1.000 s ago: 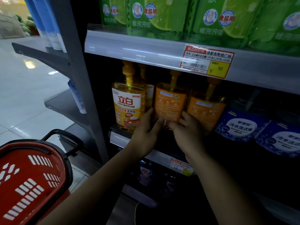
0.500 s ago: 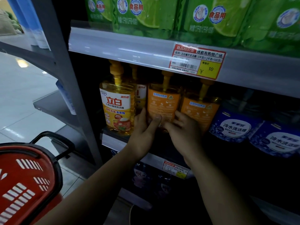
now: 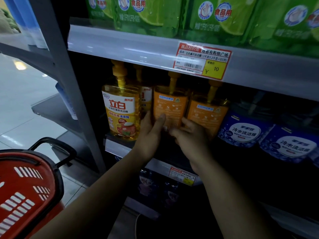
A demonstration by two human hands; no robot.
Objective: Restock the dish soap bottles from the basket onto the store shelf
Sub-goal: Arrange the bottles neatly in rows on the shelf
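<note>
Three yellow dish soap pump bottles stand in a row on the middle shelf [image 3: 119,144]. The left bottle [image 3: 120,111] shows its front label. The middle bottle [image 3: 170,106] and the right bottle [image 3: 207,112] show orange back labels. A further bottle [image 3: 145,99] stands behind them. My left hand [image 3: 150,133] grips the middle bottle's lower left side, thumb across its label. My right hand [image 3: 189,133] holds its lower right side, fingers curled round the base. The red basket [image 3: 22,192] is at the lower left; its inside is hidden.
Green refill pouches [image 3: 215,16] fill the shelf above, behind a rail with a price tag [image 3: 202,61]. Blue detergent packs [image 3: 245,131] crowd the shelf right of the bottles. A grey upright post [image 3: 69,94] borders the bay on the left. Dark goods sit on the lower shelf.
Both hands stay on the middle bottle. My left thumb has slid further across its label. The view has drifted slightly, so the shelf and basket sit a little differently in frame.
</note>
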